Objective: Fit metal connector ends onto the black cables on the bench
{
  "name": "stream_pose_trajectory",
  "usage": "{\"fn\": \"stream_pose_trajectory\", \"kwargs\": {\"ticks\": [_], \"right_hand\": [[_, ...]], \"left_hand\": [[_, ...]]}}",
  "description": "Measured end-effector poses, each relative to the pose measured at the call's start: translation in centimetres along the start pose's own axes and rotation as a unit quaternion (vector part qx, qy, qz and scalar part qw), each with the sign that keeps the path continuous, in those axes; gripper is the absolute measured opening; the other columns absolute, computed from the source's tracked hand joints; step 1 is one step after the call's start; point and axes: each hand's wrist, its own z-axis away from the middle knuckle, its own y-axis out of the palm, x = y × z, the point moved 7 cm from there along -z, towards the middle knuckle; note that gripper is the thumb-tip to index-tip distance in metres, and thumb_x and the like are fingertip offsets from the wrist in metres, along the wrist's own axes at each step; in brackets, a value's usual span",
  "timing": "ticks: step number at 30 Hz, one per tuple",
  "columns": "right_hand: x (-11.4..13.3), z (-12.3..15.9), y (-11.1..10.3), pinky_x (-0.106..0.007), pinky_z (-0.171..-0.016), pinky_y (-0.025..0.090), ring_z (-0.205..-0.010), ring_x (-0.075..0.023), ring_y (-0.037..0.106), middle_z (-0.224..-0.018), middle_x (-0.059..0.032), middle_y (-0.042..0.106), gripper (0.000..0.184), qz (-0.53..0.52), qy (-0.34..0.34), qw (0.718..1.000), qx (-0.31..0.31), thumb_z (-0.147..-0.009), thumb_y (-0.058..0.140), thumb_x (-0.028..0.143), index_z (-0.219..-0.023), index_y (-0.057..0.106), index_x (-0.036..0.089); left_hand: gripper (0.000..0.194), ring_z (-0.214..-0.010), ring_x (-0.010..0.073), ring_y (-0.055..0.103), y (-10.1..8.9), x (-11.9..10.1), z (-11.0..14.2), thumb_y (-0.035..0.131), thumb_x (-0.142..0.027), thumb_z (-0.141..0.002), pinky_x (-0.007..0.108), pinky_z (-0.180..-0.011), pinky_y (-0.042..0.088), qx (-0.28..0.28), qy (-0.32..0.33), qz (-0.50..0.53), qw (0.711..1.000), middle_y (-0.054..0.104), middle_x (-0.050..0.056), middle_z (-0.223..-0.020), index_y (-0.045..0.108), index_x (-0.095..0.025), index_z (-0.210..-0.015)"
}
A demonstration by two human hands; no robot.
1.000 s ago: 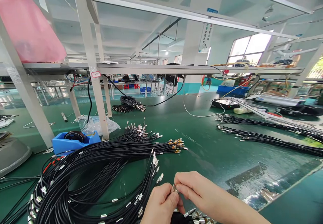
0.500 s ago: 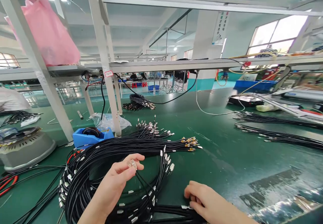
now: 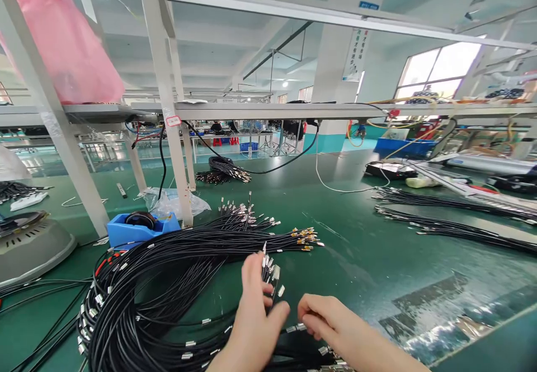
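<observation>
Two hands low over black cables [image 3: 168, 282], left hand [image 3: 254, 316] flat and open, right hand [image 3: 325, 321] pinching a cable end [image 3: 298, 327]

A factory assembly floor: long green workbenches [image 3: 356, 238] strewn with cable bundles [image 3: 168, 271]

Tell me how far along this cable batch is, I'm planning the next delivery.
Looks done: many black cables on the green bench already carry metal ends, like the fanned tips. In hand: the left hand rests on those tips, while the right hand pinches a small metal ferrule on one cable. Left: cannot tell how many lack fittings; more bundles lie further right.
</observation>
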Motion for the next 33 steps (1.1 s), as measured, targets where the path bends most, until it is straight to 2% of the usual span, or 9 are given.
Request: {"fn": "stream_pose_trajectory", "kwargs": {"ticks": [3, 4, 7, 9, 12, 16, 21, 29, 33], "right_hand": [[0.4, 0.0, -0.1, -0.022, -0.058, 0.041, -0.062, -0.0128, 0.050, -0.063, 0.0027, 0.048, 0.013, -0.126, 0.003, 0.992, 0.010, -0.077, 0.036, 0.019, -0.067, 0.044, 0.019], [0.4, 0.0, -0.2, -0.021, -0.059, 0.042, -0.062, -0.0126, 0.051, -0.063, 0.0030, 0.048, 0.011, -0.161, 0.005, 0.987, 0.009, -0.077, 0.037, 0.020, -0.069, 0.045, 0.019], [0.2, 0.0, -0.2, -0.022, -0.064, 0.043, -0.065, -0.0125, 0.052, -0.065, 0.0031, 0.050, 0.008, -0.221, 0.001, 0.975, 0.022, -0.078, 0.039, 0.023, -0.079, 0.046, 0.019], [-0.3, 0.2, -0.1, -0.023, -0.065, 0.043, -0.066, -0.0131, 0.052, -0.067, 0.0021, 0.052, 0.010, -0.193, -0.007, 0.980, 0.039, -0.080, 0.038, 0.024, -0.080, 0.046, 0.019], [-1.0, 0.5, -0.5, -0.024, -0.062, 0.039, -0.066, -0.0143, 0.049, -0.067, 0.0004, 0.053, 0.019, -0.039, -0.019, 0.999, 0.016, -0.082, 0.034, 0.025, -0.068, 0.046, 0.020], [-0.6, 0.9, -0.5, -0.024, -0.060, 0.036, -0.064, -0.0138, 0.046, -0.067, 0.0000, 0.053, 0.025, 0.081, -0.039, 0.996, 0.001, -0.085, 0.030, 0.022, -0.062, 0.040, 0.019], [0.1, 0.8, -0.6, -0.023, -0.060, 0.037, -0.065, -0.0133, 0.047, -0.067, 0.0003, 0.054, 0.024, 0.104, -0.052, 0.993, 0.011, -0.084, 0.032, 0.019, -0.061, 0.039, 0.019], [0.1, 0.6, -0.1, -0.020, -0.049, 0.029, -0.052, -0.0098, 0.037, -0.054, 0.0036, 0.043, 0.025, 0.088, -0.074, 0.993, 0.020, -0.078, 0.038, 0.013, -0.054, 0.039, 0.018], [0.2, 0.5, 0.1, -0.015, -0.051, 0.037, -0.054, -0.0082, 0.048, -0.057, 0.0025, 0.052, 0.028, 0.046, -0.075, 0.996, 0.033, -0.082, 0.032, 0.014, -0.058, 0.046, 0.017]], "left_hand": [[0.025, -0.088, 0.0207, 0.044, 2.9, 0.0, 1.5, 0.050, -0.010, -0.068, 0.036, -0.078, 0.038, 0.130, 0.106, -0.221, 0.961, 0.052, 0.007, -0.097, 0.056, -0.017, -0.092], [0.014, -0.087, 0.0220, 0.043, 3.2, 0.3, 1.7, 0.048, -0.013, -0.072, 0.038, -0.077, 0.037, 0.146, 0.118, -0.277, 0.942, 0.054, 0.007, -0.088, 0.058, -0.016, -0.082], [0.020, -0.081, 0.0214, 0.042, 3.1, 0.6, 1.6, 0.039, -0.018, -0.081, 0.037, -0.070, 0.035, 0.125, 0.136, -0.345, 0.920, 0.055, 0.007, -0.082, 0.058, -0.016, -0.076], [0.019, -0.079, 0.0203, 0.042, 3.3, 0.7, 1.4, 0.039, -0.020, -0.083, 0.034, -0.068, 0.033, 0.128, 0.140, -0.346, 0.919, 0.055, 0.006, -0.081, 0.057, -0.017, -0.077], [0.020, -0.080, 0.0202, 0.041, 3.8, 1.0, 1.1, 0.038, -0.021, -0.083, 0.034, -0.066, 0.031, 0.141, 0.127, -0.355, 0.915, 0.056, 0.006, -0.082, 0.056, -0.018, -0.076], [0.020, -0.076, 0.0188, 0.041, 4.3, 0.9, 1.0, 0.041, -0.020, -0.081, 0.033, -0.065, 0.030, 0.119, 0.140, -0.323, 0.928, 0.058, 0.004, -0.077, 0.056, -0.018, -0.069], [0.020, -0.070, 0.0164, 0.042, 4.3, 0.8, 1.0, 0.044, -0.015, -0.078, 0.031, -0.065, 0.032, 0.060, 0.166, -0.239, 0.955, 0.057, 0.003, -0.069, 0.054, -0.017, -0.061], [0.022, -0.072, 0.0167, 0.045, 4.5, 1.6, 1.2, 0.041, -0.016, -0.080, 0.030, -0.065, 0.035, 0.080, 0.203, -0.216, 0.952, 0.056, 0.005, -0.071, 0.054, -0.015, -0.063], [0.022, -0.072, 0.0166, 0.046, 3.9, 0.7, 1.1, 0.042, -0.020, -0.082, 0.030, -0.067, 0.038, 0.099, 0.190, -0.197, 0.957, 0.057, 0.004, -0.071, 0.056, -0.016, -0.065]]}}
